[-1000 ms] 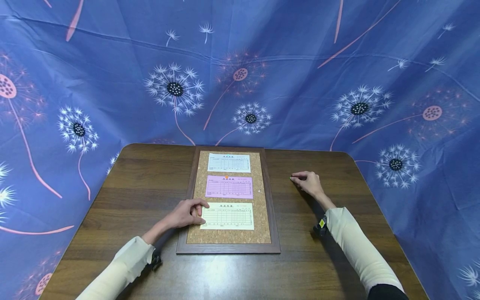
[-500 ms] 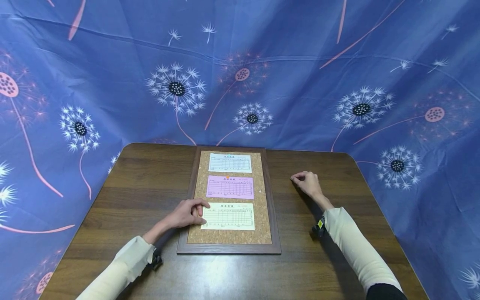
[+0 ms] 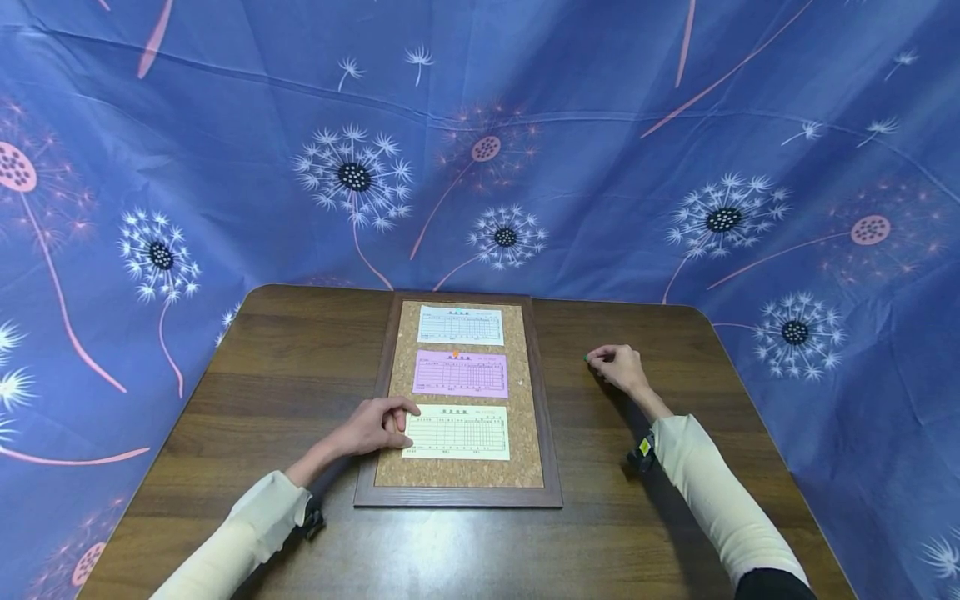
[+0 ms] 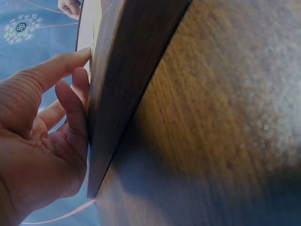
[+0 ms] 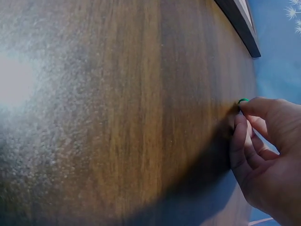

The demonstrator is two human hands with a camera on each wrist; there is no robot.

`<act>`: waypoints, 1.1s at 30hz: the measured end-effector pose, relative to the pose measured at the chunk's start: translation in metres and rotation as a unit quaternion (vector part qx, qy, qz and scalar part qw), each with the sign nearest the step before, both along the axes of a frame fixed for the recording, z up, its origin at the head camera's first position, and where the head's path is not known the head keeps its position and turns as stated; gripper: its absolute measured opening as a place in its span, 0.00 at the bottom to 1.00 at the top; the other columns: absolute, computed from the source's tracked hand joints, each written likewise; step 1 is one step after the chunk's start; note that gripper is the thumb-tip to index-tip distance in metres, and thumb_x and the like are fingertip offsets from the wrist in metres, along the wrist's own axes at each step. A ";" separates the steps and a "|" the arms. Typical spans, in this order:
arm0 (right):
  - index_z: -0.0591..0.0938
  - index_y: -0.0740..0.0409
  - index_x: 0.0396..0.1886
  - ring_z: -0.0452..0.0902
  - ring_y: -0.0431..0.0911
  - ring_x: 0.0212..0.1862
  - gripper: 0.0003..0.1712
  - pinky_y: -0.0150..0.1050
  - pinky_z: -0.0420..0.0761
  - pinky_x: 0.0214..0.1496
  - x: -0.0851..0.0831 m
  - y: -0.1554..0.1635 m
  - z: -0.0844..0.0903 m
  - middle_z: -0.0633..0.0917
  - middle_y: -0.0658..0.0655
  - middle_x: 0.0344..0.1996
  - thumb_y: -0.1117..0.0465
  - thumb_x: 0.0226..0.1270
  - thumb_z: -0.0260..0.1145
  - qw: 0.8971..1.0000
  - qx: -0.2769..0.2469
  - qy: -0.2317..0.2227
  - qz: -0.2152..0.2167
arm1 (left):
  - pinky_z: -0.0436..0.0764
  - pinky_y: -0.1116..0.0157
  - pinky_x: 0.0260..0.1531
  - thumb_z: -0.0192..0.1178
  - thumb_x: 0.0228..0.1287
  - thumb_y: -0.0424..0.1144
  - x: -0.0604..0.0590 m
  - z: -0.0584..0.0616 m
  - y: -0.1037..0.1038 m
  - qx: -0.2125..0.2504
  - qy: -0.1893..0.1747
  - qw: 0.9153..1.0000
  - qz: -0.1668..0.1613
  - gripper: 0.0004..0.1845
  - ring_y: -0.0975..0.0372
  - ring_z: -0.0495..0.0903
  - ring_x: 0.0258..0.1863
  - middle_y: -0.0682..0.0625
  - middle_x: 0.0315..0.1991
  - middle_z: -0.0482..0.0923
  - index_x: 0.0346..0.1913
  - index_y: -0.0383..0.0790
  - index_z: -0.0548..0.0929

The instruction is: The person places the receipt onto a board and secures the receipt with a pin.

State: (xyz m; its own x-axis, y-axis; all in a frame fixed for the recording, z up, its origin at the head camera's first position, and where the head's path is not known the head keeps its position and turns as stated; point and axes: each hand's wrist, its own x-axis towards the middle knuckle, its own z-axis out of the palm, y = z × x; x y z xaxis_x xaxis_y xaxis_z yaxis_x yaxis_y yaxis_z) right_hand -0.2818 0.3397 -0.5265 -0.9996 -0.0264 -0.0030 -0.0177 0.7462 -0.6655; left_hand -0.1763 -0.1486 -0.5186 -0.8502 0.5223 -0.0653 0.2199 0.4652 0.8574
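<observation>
Right hand (image 3: pixel 618 367) pinching green pin (image 5: pixel 242 100) at fingertips on table (image 3: pixel 300 367), left hand (image 3: pixel 372 427) pressing yellow slip (image 3: pixel 457 432) on corkboard (image 3: pixel 459 479), fingers relaxed

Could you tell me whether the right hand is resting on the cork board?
No, the right hand is on the bare table to the right of the cork board, pinching a small green thing.

A small green pushpin (image 3: pixel 586 359) now shows at the fingertips of the right hand (image 3: pixel 617 367) — a second ago nothing green was visible there. The hand has drawn slightly away from the cork board (image 3: pixel 529 467) — toward the table's right edge.
</observation>
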 end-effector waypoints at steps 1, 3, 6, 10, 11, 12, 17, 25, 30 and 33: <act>0.89 0.64 0.42 0.79 0.37 0.25 0.10 0.33 0.80 0.26 0.000 0.000 0.000 0.89 0.62 0.29 0.63 0.70 0.66 1.000 0.001 0.001 0.003 | 0.73 0.73 0.26 0.75 0.51 0.28 0.000 0.000 0.000 0.000 0.000 1.000 0.000 0.23 0.72 0.72 0.21 0.45 0.31 0.79 0.52 0.30 0.82; 0.89 0.64 0.42 0.78 0.37 0.24 0.09 0.32 0.80 0.26 0.000 -0.001 0.001 0.89 0.62 0.29 0.64 0.70 0.66 1.000 0.000 0.007 0.006 | 0.74 0.73 0.26 0.75 0.51 0.29 -0.001 0.000 -0.001 0.001 0.002 1.000 0.000 0.23 0.72 0.73 0.21 0.45 0.31 0.79 0.52 0.30 0.82; 0.88 0.65 0.41 0.77 0.37 0.23 0.08 0.32 0.78 0.25 0.000 -0.002 0.002 0.88 0.63 0.28 0.65 0.70 0.66 1.000 -0.002 0.013 0.010 | 0.74 0.73 0.26 0.75 0.51 0.29 -0.002 -0.001 -0.001 0.002 0.003 1.000 0.000 0.23 0.72 0.73 0.21 0.45 0.31 0.79 0.52 0.31 0.82; 0.88 0.66 0.42 0.78 0.37 0.23 0.09 0.31 0.78 0.24 0.001 -0.002 0.001 0.89 0.64 0.29 0.65 0.71 0.65 1.000 -0.007 0.013 0.011 | 0.74 0.73 0.26 0.75 0.52 0.29 -0.001 0.000 -0.001 0.000 0.001 1.000 -0.001 0.22 0.71 0.73 0.21 0.46 0.31 0.79 0.51 0.31 0.82; 0.88 0.66 0.43 0.78 0.37 0.24 0.09 0.31 0.79 0.25 0.001 -0.002 0.001 0.89 0.65 0.30 0.65 0.71 0.65 1.000 -0.009 0.012 0.012 | 0.73 0.73 0.26 0.75 0.52 0.29 -0.001 0.000 -0.001 -0.002 0.000 1.000 0.000 0.22 0.71 0.72 0.21 0.46 0.31 0.79 0.51 0.31 0.82; 0.88 0.66 0.44 0.79 0.38 0.25 0.09 0.31 0.79 0.25 0.001 -0.002 0.000 0.89 0.66 0.32 0.65 0.72 0.65 1.000 -0.010 0.013 0.013 | 0.73 0.73 0.26 0.75 0.52 0.29 -0.001 0.000 -0.001 -0.003 -0.002 1.000 0.000 0.22 0.71 0.72 0.21 0.46 0.31 0.78 0.51 0.31 0.82; 0.89 0.66 0.47 0.81 0.36 0.25 0.12 0.30 0.80 0.25 0.002 -0.004 -0.002 0.89 0.69 0.39 0.63 0.70 0.69 0.999 -0.010 0.028 0.015 | 0.73 0.73 0.26 0.76 0.51 0.29 0.000 0.001 -0.001 -0.004 -0.007 1.000 0.004 0.22 0.71 0.72 0.22 0.45 0.31 0.78 0.51 0.31 0.82; 0.89 0.69 0.45 0.82 0.37 0.23 0.11 0.27 0.77 0.25 0.004 -0.010 -0.001 0.90 0.70 0.38 0.68 0.65 0.71 0.998 -0.006 0.065 0.023 | 0.73 0.73 0.26 0.75 0.52 0.29 0.001 0.002 0.000 -0.001 -0.010 1.000 0.003 0.22 0.71 0.72 0.21 0.43 0.31 0.79 0.51 0.31 0.82; 0.89 0.68 0.45 0.83 0.40 0.24 0.11 0.26 0.77 0.27 0.004 -0.010 -0.002 0.90 0.69 0.38 0.69 0.65 0.71 0.996 0.002 0.087 0.035 | 0.73 0.73 0.27 0.75 0.51 0.28 0.001 0.002 0.001 -0.001 -0.003 1.000 0.002 0.22 0.72 0.72 0.21 0.42 0.31 0.79 0.51 0.31 0.82; 0.89 0.69 0.44 0.84 0.42 0.24 0.10 0.26 0.77 0.27 0.004 -0.010 -0.003 0.89 0.69 0.39 0.69 0.65 0.71 0.994 0.007 0.098 0.044 | 0.74 0.73 0.27 0.76 0.51 0.28 0.001 0.002 0.001 0.001 -0.003 1.000 0.000 0.22 0.72 0.72 0.21 0.43 0.31 0.79 0.51 0.31 0.82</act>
